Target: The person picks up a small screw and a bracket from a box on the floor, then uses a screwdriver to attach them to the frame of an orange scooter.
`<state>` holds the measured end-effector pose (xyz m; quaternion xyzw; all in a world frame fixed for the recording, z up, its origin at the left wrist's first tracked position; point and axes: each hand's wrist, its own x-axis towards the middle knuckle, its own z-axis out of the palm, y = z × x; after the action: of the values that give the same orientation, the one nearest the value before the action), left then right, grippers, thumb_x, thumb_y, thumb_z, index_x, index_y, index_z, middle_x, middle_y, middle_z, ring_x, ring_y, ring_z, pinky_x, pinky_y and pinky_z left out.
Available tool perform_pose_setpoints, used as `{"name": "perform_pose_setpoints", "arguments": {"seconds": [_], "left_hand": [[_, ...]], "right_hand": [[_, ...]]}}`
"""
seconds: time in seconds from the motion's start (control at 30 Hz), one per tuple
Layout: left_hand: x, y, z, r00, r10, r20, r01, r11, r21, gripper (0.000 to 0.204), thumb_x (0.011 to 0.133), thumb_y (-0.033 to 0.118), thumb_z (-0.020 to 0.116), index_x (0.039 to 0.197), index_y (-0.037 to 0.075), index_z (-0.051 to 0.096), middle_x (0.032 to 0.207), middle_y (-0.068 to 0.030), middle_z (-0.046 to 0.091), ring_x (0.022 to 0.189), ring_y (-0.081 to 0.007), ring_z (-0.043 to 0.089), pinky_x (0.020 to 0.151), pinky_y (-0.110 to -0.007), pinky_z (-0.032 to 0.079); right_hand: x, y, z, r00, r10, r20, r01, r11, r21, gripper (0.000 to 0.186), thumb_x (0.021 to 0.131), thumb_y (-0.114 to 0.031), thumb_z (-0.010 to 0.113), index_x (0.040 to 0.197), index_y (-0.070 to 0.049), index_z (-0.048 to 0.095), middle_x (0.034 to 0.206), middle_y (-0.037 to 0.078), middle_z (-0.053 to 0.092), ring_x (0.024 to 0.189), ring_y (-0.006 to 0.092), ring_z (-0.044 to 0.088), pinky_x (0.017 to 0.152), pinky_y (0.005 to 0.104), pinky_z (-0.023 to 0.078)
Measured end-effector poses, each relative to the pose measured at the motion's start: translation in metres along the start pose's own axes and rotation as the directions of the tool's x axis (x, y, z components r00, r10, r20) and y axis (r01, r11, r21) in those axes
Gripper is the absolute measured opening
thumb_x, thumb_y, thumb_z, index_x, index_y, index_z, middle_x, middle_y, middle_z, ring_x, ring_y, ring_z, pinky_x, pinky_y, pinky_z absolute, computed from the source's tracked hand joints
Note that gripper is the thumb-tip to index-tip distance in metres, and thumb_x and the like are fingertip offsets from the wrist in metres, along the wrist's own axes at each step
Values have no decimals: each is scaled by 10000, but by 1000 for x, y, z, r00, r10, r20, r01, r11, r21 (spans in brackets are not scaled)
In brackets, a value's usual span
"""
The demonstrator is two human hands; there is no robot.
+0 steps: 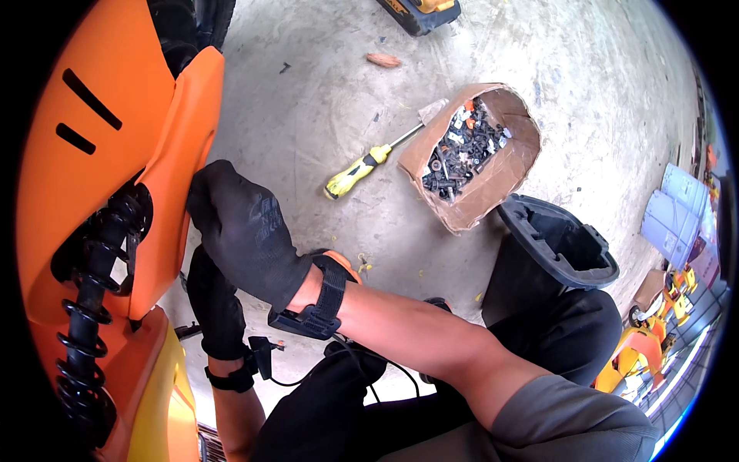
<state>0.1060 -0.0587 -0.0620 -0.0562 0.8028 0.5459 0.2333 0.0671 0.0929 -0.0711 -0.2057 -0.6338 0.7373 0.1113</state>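
A large orange plastic body panel (181,154) fills the left side, with a black coil-spring shock absorber (85,331) showing through its opening. My right hand (242,231), in a black glove, is at the panel's right edge. Its fingers are curled closed there, and whatever they pinch is hidden by the glove. Just below it, close beside the panel, is my left hand (214,308), also black-gloved. The right hand and the panel cover most of its fingers. Each wrist wears a black strap; the right one (327,296) carries a small device.
On the concrete floor, a yellow-handled screwdriver (358,171) leans its shaft toward a cut cardboard box (504,181) of mixed screws and clips. Beside it stands a black plastic bin (531,254). A power tool battery (416,15) lies at the far edge, orange-yellow parts (635,354) at right.
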Motion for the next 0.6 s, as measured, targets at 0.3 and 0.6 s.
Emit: {"name": "perform_pose_setpoints", "arguments": {"seconds": [0.3, 0.6], "left_hand": [[-1, -4, -4, 999, -48, 12, 49, 998, -42, 365, 983, 92, 574, 1320, -43, 547, 1275, -78, 612, 1162, -150, 567, 982, -285, 433], [0, -5, 5, 990, -113, -83, 105, 990, -91, 242, 996, 108, 553, 1193, -25, 596, 1157, -53, 626, 1049, -130, 576, 903, -270, 441]], "right_hand": [[0, -3, 6, 980, 199, 12, -200, 979, 29, 121, 985, -99, 555, 994, 16, 520, 711, 170, 633, 644, 334, 665, 615, 413, 511], [-3, -3, 2, 998, -51, -31, 50, 998, -36, 165, 917, -23, 598, 1057, 7, 517, 813, 218, 635, 770, 406, 660, 655, 435, 510]]}}
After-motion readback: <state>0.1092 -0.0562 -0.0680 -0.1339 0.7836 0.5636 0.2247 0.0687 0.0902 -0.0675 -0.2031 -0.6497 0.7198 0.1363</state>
